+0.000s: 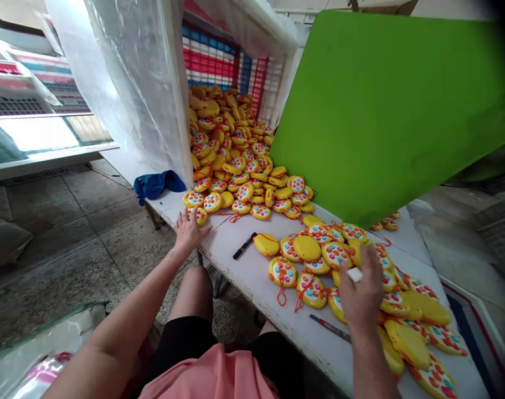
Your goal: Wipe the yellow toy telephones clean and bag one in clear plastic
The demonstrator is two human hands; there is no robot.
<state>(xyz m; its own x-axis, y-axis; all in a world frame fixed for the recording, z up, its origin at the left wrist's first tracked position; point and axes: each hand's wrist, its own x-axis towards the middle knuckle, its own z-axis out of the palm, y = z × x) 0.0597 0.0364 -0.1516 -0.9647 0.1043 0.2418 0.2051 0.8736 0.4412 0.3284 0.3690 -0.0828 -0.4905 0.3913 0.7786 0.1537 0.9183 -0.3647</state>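
Note:
My left hand (189, 230) is at the table's near edge with its fingers spread. Its fingertips reach a yellow oval toy (201, 216) at the front of a big heap; I cannot tell if they press on it. In my right hand (364, 291) is a small white block (354, 274), held by the thumb and fingers, just above the nearer group of yellow toys. These plastic toys, such as this face-up toy (282, 271), have white faces with coloured dots and orange cords. Others, like this toy (307, 247), lie plain side up. Part of the group is hidden behind my right hand.
The heap of toys (236, 149) spills from a plastic-lined crate (211, 55) onto the white table (231, 271). A green board (385, 111) leans at the right. On the table lie a black marker (244, 246), a slim knife-like tool (329, 327) and a blue cloth (159, 184).

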